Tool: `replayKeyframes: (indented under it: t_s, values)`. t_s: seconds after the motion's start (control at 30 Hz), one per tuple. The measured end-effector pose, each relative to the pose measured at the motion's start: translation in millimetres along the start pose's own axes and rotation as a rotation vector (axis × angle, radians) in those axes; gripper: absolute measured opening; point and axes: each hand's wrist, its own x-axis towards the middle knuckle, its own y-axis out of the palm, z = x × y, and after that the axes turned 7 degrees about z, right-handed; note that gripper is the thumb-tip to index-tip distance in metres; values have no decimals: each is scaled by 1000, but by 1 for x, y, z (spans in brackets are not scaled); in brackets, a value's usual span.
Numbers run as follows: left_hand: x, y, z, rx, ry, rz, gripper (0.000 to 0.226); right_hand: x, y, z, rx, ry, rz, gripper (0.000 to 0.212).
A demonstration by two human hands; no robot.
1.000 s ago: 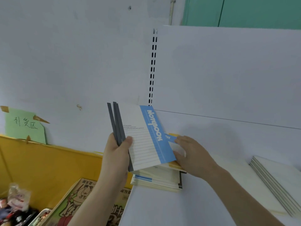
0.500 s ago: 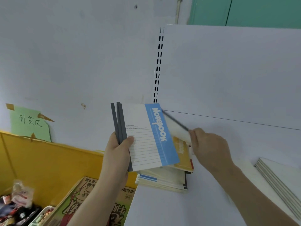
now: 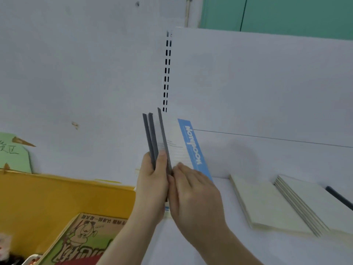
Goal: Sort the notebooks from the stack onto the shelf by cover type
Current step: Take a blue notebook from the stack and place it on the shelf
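**Third notebook brought against the held pair**

Two dark-spined notebooks [image 3: 150, 139] are gripped upright in the left hand [image 3: 152, 185], the thumb curled across their near face. A third notebook [image 3: 179, 144], white with a blue "Notebook" band, is pressed against them from the right; its lower part is pinched by the fingers [image 3: 183, 170] of the right hand [image 3: 194, 199], which now lies just beside the left hand and touches it. Half a second earlier the right hand was well to the right, lifting a notebook off the stack; that gap is now closed, and the stack is almost wholly hidden behind both hands, only a blue-striped edge [image 3: 166, 209] being seen below them.

On the white shelf [image 3: 248, 249], to the right, a pale pile of notebooks [image 3: 267, 203] lies flat, with a second pile [image 3: 309, 205] overlapping it on its right side. Far right, a dark spine [image 3: 340, 197] is partly seen. At the near left a yellow bin [image 3: 57, 197] holds a cartoon-covered book [image 3: 84, 240].
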Motion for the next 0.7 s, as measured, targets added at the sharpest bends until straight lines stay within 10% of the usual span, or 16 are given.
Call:
replayKeyframes:
  t_s: [0.2,0.43,0.7]
  values:
    - [-6,4,9,51,20,81,12,-16,-20,-21,201,3,23,35]
    - [-25,15,16,119,153,267,19,-18,-63,-71,849,791,174,51]
    - [-51,28,37,436,199,354,22,-62,-80,-93,948,685,170,16]
